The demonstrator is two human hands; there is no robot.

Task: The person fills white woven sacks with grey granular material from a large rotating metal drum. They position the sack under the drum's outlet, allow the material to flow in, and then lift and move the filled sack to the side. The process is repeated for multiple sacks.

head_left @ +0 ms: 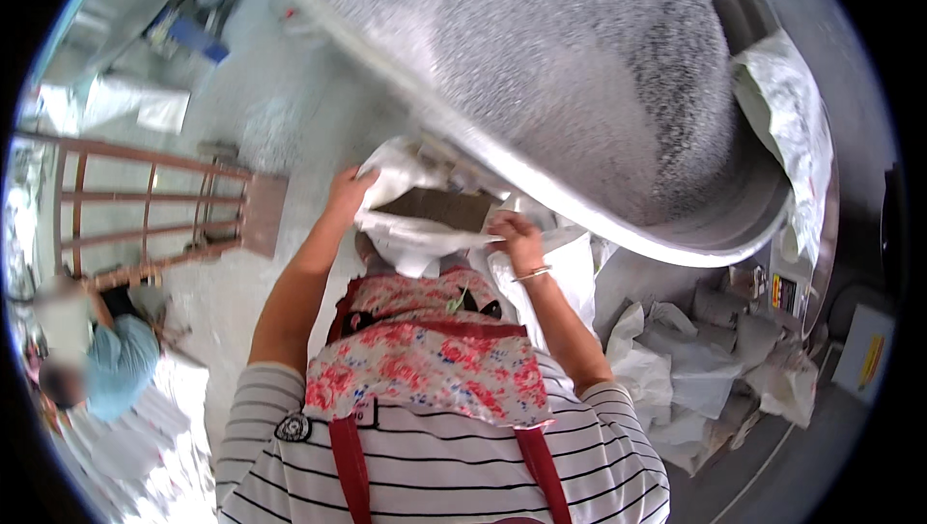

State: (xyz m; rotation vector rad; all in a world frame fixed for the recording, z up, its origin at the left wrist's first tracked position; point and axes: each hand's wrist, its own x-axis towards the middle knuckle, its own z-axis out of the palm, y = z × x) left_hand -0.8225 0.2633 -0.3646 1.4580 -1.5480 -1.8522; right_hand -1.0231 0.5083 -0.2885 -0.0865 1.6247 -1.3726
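Note:
A white sack [417, 230] hangs in front of my apron, its mouth spread and its inside dark. My left hand [350, 192] grips the left edge of that mouth, thumb and fingers closed on it. On the opposite edge, my right hand [519, 240] is closed on the rim, with a thin bracelet at the wrist. Just beyond the sack, the pale metal rim of a large round vat [541, 198] slants across the view. Grey-white granules [579, 80] fill much of the vat. What the sack contains cannot be made out.
A white bag [792, 128] drapes over the vat's right rim. Crumpled sacks [700, 365] lie heaped on the floor at right. To the left stands a brown metal hand truck [174, 200]; near it is a person in a teal shirt [121, 365].

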